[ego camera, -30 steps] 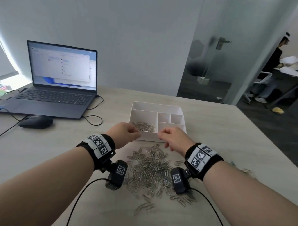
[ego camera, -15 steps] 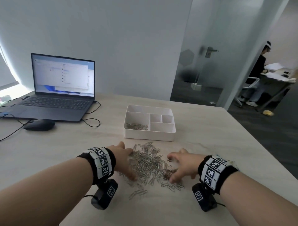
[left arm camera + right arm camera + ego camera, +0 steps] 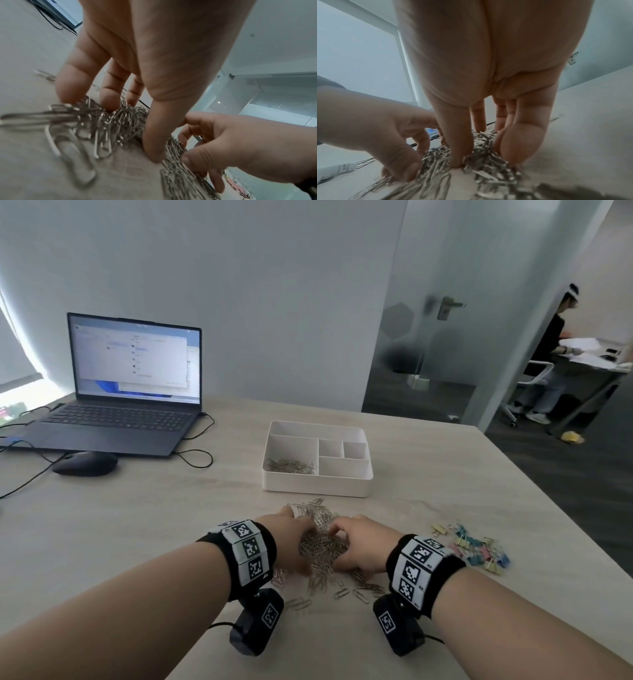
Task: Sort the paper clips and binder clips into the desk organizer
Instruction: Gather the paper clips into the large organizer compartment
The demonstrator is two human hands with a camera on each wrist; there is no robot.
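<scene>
Two hands at work on one heap. Left hand: fingers bent downward, tips dug into the near-left flank of the paper clip pile, thumb pressed against its side; curled round a bunch of clips. Right hand: fingers likewise curled, tips sunk into the opposite flank, thumb planted in the middle of the heap; gripping clips from that side. Between the two sets of fingertips: the dense core of silver clips, heaped and interlocked. Just behind the wrists: loose clips strewn flat on the wooden table, outside the cupped hands.

Beyond the fingertips, well apart: white desk organizer, large left compartment holding a thin layer of paper clips, three smaller right compartments and the long rear compartment showing nothing. To the right of the right hand, near but separate: pastel binder clips, untouched.

Step in hand, as judged: gathering a double handful for transfer. Advice: squeeze the flanks inward, slide fingertips under the mass before lifting, keep palms cupped close, carry low, release over the large left compartment. Risk: tangled clips trailing off the edges; stragglers need a later sweep.

Further left: laptop, mouse.
</scene>
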